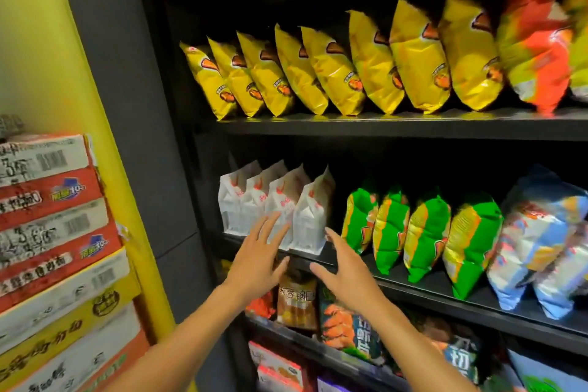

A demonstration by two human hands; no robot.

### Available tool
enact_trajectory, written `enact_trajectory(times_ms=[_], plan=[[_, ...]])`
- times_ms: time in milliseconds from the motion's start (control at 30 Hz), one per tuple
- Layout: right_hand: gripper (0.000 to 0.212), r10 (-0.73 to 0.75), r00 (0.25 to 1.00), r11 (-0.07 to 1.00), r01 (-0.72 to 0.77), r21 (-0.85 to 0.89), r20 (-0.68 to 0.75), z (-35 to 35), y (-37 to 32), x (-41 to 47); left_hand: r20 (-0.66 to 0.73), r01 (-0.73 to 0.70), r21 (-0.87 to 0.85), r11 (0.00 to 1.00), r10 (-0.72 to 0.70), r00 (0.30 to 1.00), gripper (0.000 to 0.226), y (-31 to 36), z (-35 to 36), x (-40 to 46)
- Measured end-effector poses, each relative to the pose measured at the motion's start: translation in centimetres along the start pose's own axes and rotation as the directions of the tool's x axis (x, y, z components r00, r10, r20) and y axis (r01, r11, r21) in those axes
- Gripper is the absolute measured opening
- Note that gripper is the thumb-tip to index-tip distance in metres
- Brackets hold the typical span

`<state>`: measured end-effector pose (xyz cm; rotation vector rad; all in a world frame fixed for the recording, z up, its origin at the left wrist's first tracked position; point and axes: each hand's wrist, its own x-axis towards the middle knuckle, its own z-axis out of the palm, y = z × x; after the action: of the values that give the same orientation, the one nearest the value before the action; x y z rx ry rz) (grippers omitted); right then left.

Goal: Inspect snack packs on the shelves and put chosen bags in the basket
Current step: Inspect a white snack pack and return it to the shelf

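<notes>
Black shelf | white bags upright, red-marked | both hands' fingers spread

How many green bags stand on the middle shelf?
4, in a row right of the white bags: first, second, third, fourth. More may hide behind them.

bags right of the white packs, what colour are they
Green puffy foil bags with yellow-orange stripes, head view.

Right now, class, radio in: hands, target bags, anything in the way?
Left hand open, right hand open, both empty. Either side of the front white bag, not gripping. Green bags close on the right. No basket in view.
</notes>
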<state>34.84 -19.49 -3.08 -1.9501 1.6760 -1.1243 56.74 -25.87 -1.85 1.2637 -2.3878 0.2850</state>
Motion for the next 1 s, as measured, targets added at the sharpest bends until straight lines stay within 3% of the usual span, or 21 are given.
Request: enact_trajectory(times_ms=[167,333,600,800,1000], plan=[[0.079,0.024,0.981,0.992,0.0,0.124,-0.193,2.6,0.5,6.2,-0.124,0.068,-0.104,0.992,-0.081,0.989,0.07,-2.5,1.7,4.5],[0.098,0.136,0.932,0.98,-0.077,0.183,-0.336,5.7,0.6,10.2,-0.169,0.07,-0.209,0.975,-0.106,0.98,0.068,-4.7,4.1,6.6],[0.11,0.341,0.776,0.929,-0.189,0.32,-0.531,10.7,-1.1,14.4,-0.162,-0.09,-0.346,0.934,0.035,0.986,0.069,-8.6,6.1,7.2],[0.092,0.425,0.663,0.902,-0.251,0.352,-0.617,12.0,-2.1,15.1,-0.194,-0.204,-0.35,0.914,0.142,0.971,0.067,-10.7,6.8,7.6],[0.07,0.396,0.597,0.917,-0.214,0.337,-0.698,11.8,-3.0,11.8,-0.249,-0.268,-0.445,0.855,0.169,0.954,0.072,-10.7,6.7,7.1]])
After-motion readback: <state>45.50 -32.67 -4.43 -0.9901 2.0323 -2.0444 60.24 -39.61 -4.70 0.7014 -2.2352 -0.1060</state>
